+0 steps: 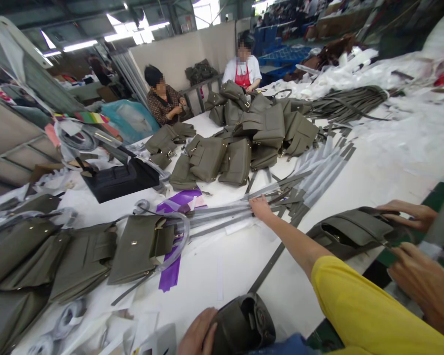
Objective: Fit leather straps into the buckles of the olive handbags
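At the bottom edge, my left hand (199,331) grips a small olive-green bag (240,323), its open end turned toward me; my fingertips press on its side. A dark strap (267,268) runs from behind this bag up across the white table. My right arm, in a yellow sleeve, stretches forward over the table. The fingers of my right hand (261,208) close on one of the long grey-green straps (225,212), which lie in a fanned bundle partly wrapped in clear plastic. Exactly how many straps are between those fingers is hidden.
Several olive bags (207,158) are heaped mid-table, and more bags (133,249) stand at left beside purple film (170,271). At right, a co-worker's hands (416,271) hold another bag (355,229). Two people sit at the far side. Plastic wrapping (403,128) covers the right back.
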### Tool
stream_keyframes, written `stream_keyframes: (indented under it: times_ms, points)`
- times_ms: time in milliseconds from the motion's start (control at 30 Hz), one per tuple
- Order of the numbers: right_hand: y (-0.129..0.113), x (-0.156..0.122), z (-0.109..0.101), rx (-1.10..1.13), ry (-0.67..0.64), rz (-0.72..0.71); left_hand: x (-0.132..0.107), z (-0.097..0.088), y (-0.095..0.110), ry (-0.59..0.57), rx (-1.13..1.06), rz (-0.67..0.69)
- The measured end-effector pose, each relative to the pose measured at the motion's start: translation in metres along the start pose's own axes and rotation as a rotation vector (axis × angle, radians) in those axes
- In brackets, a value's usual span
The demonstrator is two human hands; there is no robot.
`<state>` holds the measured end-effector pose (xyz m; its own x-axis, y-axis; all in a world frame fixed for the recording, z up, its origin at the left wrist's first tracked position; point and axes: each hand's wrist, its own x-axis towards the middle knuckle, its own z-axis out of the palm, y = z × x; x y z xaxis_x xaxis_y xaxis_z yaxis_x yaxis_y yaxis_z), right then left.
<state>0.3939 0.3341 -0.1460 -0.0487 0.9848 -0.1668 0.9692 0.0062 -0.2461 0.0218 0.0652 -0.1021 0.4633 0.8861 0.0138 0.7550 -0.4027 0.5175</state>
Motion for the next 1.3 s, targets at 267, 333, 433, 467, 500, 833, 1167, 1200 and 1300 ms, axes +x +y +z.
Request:
stream_keyframes:
  times_ms: [267, 333, 433, 467, 500, 833, 1167, 1200, 1300]
  points:
    - [-0.072, -0.101, -0.066, 0.236, -0.110, -0.293, 0.095, -0.058, 0.046, 0.116, -0.020, -0.019]
    - [-0.095, -0.137, -0.084, 0.478, -0.164, -0.434, 0.124, -0.070, 0.063, 0.046, -0.033, 0.084]
    - [-0.110, -0.182, -0.110, 0.753, -0.236, -0.493, 0.149, -0.087, 0.085, -0.259, -0.116, 0.206]
    - [-0.109, -0.195, -0.117, 0.792, -0.259, -0.471, 0.150, -0.093, 0.089, -0.355, -0.144, 0.215]
    - [-0.104, -0.207, -0.123, 0.814, -0.281, -0.438, 0.149, -0.100, 0.092, -0.417, -0.161, 0.210]
    - [-0.054, -0.282, -0.120, 0.993, -0.429, -0.207, 0.065, -0.180, 0.079, -0.465, -0.092, 0.019]
    - [-0.058, -0.301, -0.085, 1.407, -0.320, 0.020, 0.010, -0.183, 0.071, -0.463, -0.175, -0.143]
    - [-0.060, -0.304, -0.080, 1.461, -0.303, 0.057, 0.007, -0.182, 0.070, -0.457, -0.161, -0.128]
    - [-0.064, -0.312, -0.066, 1.639, -0.202, 0.146, -0.005, -0.173, 0.066, -0.317, -0.043, -0.016]
